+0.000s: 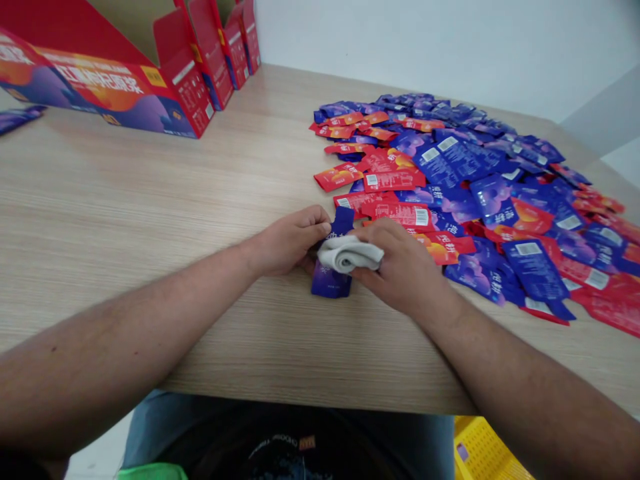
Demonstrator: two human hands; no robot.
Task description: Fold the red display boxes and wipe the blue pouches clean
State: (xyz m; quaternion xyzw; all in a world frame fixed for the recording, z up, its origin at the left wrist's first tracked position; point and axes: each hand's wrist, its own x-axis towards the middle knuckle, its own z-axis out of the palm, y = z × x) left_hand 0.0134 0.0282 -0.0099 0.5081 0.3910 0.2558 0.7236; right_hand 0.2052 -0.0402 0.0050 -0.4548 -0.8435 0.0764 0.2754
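My left hand grips the left edge of a blue pouch, thumb on its front and fingers behind it. In my right hand is a rolled white cloth, which covers the middle of the pouch; whether the cloth presses on it I cannot tell. The pouch is held over the table near its middle, its narrow top pointing away from me. Just beyond my right hand begins a wide pile of red pouches and blue pouches.
The pile spreads over the right side of the wooden table. Several open red-and-blue cartons stand at the back left. More blue pouches lie at the far left. Below the table, at right, is a yellow basket.
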